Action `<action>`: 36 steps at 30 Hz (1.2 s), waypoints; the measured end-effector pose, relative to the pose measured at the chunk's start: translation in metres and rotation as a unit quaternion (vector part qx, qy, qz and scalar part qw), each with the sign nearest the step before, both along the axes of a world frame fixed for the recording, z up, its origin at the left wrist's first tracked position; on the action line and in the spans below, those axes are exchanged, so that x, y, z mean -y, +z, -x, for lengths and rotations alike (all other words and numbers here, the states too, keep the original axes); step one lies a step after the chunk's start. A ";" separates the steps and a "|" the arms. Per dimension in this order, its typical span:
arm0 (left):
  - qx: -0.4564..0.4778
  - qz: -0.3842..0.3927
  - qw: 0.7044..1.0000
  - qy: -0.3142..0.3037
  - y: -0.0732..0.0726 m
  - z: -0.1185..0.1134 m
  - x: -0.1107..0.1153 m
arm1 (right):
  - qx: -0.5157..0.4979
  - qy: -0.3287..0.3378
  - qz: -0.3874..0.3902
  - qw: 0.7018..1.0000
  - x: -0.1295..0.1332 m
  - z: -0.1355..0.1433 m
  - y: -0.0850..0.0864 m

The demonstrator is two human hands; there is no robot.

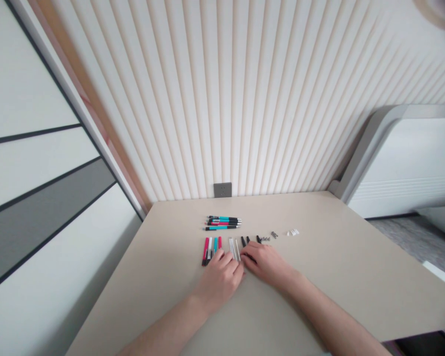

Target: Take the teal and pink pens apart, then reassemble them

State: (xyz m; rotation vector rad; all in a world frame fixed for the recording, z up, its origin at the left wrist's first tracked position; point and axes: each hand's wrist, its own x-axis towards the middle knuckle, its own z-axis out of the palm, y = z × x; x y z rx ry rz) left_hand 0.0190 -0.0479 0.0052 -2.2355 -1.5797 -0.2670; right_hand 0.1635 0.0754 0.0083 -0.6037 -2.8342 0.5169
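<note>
Pens [222,228] at twelve o'clock, print illegibly small
Left hand [221,278] beside barrels [215,243], right hand [266,262] beside black grips [244,242]; fingers curled, clamping unclear.

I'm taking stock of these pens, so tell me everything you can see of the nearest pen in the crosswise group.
The nearest pen has a bright blue barrel, black sections toward both ends and a pale, metallic-looking tip pointing right. It looks like smooth plastic and assembled. It lies flat, nearly crosswise, on the beige table, in front of the other crosswise pens and beyond the loose barrels. Neither hand touches it. Fine markings are too small to read.
</note>
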 end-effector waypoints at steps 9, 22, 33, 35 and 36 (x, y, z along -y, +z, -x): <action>0.076 0.036 0.996 0.022 0.002 0.002 0.000 | -0.009 -0.021 0.017 1.000 -0.003 -0.002 0.004; 0.108 0.078 0.991 0.026 -0.004 0.011 0.000 | -0.059 -0.013 0.051 0.997 -0.009 -0.005 0.002; 0.168 -0.025 0.985 0.033 0.001 0.017 0.001 | -0.156 -0.002 0.254 0.955 0.002 0.006 -0.012; 0.170 -0.028 0.985 0.019 -0.001 0.017 0.000 | -0.181 -0.018 0.315 0.932 0.004 0.009 -0.020; 0.172 -0.029 0.985 0.016 -0.002 0.017 0.000 | -0.188 -0.017 0.338 0.922 0.004 0.010 -0.023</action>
